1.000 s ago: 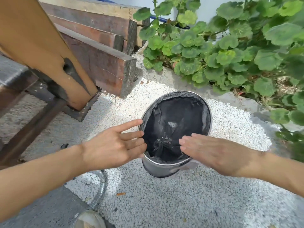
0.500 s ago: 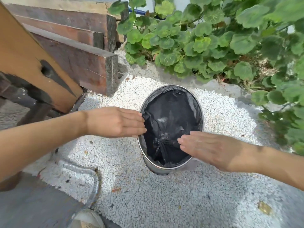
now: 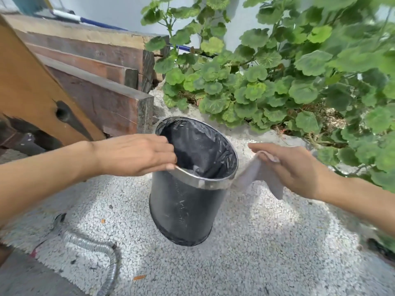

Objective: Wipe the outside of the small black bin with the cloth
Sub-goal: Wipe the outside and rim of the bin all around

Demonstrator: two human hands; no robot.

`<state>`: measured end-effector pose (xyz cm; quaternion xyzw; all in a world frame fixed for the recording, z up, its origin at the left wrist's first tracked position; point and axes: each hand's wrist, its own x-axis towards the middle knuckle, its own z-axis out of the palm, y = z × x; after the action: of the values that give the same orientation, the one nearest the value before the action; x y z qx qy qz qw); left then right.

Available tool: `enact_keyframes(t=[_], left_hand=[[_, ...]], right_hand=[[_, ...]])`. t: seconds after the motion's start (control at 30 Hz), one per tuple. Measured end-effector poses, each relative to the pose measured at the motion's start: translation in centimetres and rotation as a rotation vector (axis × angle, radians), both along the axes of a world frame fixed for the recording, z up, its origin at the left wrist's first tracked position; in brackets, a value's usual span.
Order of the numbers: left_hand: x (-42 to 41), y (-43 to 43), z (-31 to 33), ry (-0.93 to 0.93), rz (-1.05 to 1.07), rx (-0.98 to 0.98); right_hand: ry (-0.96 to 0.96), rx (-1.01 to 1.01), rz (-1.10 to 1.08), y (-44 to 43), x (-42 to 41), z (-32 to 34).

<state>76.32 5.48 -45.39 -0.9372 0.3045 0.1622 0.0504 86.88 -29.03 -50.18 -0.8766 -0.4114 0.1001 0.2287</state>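
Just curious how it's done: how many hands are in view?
2. The left hand grips the bin at its rim; the right hand holds the cloth to the bin's right. None seem hidden.

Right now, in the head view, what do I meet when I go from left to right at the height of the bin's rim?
left hand → small black bin → cloth → right hand

Bin [image 3: 183, 210] on gravel [image 3: 256, 253], planks [image 3: 102, 99] behind left, plant [image 3: 277, 82] behind right
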Motion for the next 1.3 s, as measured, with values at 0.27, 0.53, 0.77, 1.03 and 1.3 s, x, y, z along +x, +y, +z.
enact_keyframes(t=[0.27,0.53,0.77,1.03,1.3], left_hand=[[1.7,3.3,-2.9,-0.133,0.353,-0.229],[3.8,1.6,-4.4,-0.309,0.457,-0.368],[5.2,-0.4,-6.1,-0.325,0.644,-0.310],[4.5,-0.5,-6.6,-0.236,0.675,-0.346],[5.7,-0.9,-6.6,-0.276,0.655,-0.342]], right_hand=[[0.545,0.271,-0.358,3.9,3.9,-1.1],[0.855,0.501,-0.686,7.0,6.1,-3.9],[0.946,0.640,-0.766,9.9,5.8,-6.5],[0.942,0.740,-0.655,13.0,6.1,-8.0],[0.540,0.644,-0.328,13.1,1.6,-10.4]])
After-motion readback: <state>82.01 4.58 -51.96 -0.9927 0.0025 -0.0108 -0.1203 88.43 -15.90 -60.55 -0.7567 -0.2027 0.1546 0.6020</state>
